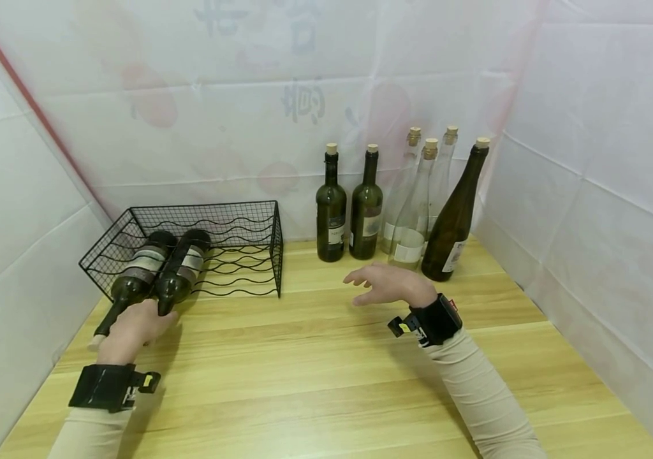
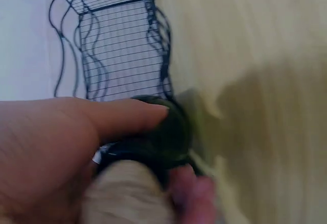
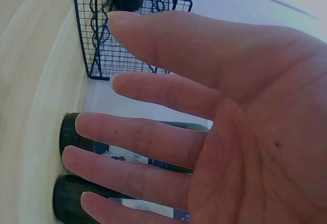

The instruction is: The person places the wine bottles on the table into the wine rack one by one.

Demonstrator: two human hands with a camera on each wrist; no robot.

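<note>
Two dark green wine bottles lie side by side in a black wire rack, necks toward me. My left hand holds the neck end of the right-hand bottle; its cork shows close up in the left wrist view. Beside that hand, the left-hand bottle has its corked end sticking out. My right hand hovers above the table with fingers spread and nothing in them. Behind it stand two upright green bottles, one left of the other.
Several clear corked bottles, one at the front, stand in a cluster at the back right. A tall dark bottle leans slightly beside them. White sheeting encloses the wooden table at the back and sides.
</note>
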